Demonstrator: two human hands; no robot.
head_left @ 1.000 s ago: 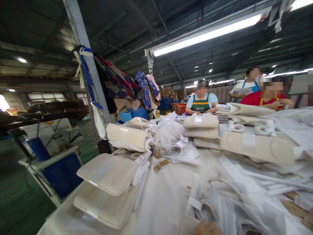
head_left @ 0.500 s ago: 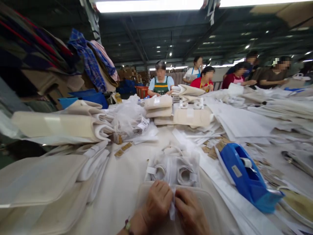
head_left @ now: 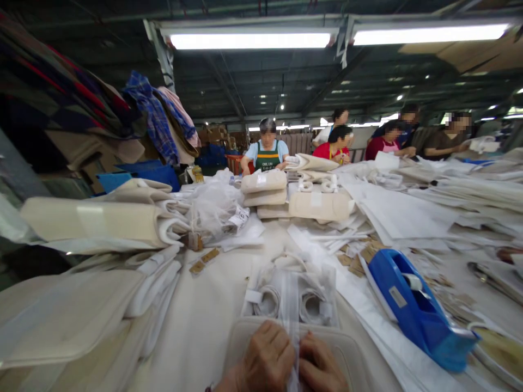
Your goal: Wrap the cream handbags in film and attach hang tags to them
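A folded beige fabric panel (head_left: pixel 241 337) lies flat in front of me, with a translucent plastic piece holding two coiled white straps, the left coil (head_left: pixel 267 302) and the right coil (head_left: pixel 311 305), at its far edge. Down the middle between the coils runs a translucent white strip (head_left: pixel 289 296). My left hand (head_left: pixel 267 354) is closed at the strip's left side, fingers curled down onto it. Opposite, my right hand (head_left: pixel 321 362) pinches at its right side. The fingertips are partly hidden beneath both hands.
A blue tape dispenser (head_left: pixel 417 305) stands at the right. Folded beige panels (head_left: pixel 93 223) are stacked at the left, with more stacks (head_left: pixel 321 204) ahead. Small brown tags (head_left: pixel 204 261) lie on the cloth. Across the table, a person in a green apron (head_left: pixel 267 158) and several others work.
Both hands have slid a little toward me along the strip, baring more of it near the coils. My view has tilted up slightly. The person opposite has shifted their arms.
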